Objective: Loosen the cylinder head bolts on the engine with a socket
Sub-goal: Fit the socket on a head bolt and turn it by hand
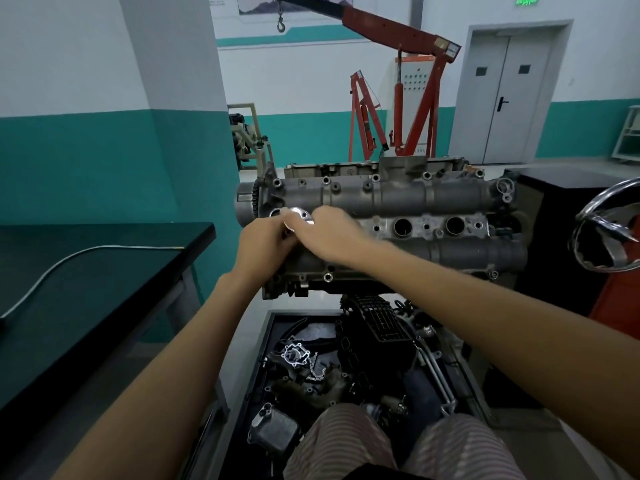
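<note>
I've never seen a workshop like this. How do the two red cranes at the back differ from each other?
The big red crane stands open, its boom reaching up and left with a hook hanging from the end. The small red crane beside it on the left is shorter and appears folded upright, with no boom or hook showing. Both are red metal frames standing on the floor behind the engine.

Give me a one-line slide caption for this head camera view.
Both hands, left hand and right hand, meet over a shiny metal tool at the left end of the engine on its stand.
</note>
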